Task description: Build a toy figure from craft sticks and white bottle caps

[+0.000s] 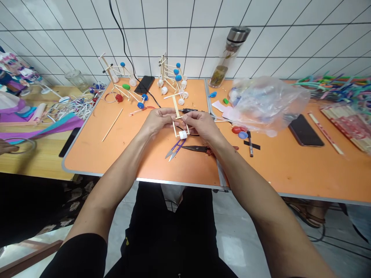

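Note:
A small frame of pale wooden sticks (176, 107) with a white round cap (182, 134) at its near end is held above the orange table (95, 154). My left hand (160, 120) pinches its left side, fingers closed. On the other side, the thumb and fingers of my right hand (198, 122) close on the frame near its crosspiece. Purple-handled snips (175, 150) lie just below the cap, and dark-tipped pliers (197, 148) lie partly under my right forearm.
Stick models with blue caps (178, 78) stand behind my hands. A glass bottle (222, 69), a plastic bag (266, 102), a phone (305, 130) and a marker (250, 144) are rightward. A loose stick (112, 124) lies left. Another person's hand (8, 146) is far left.

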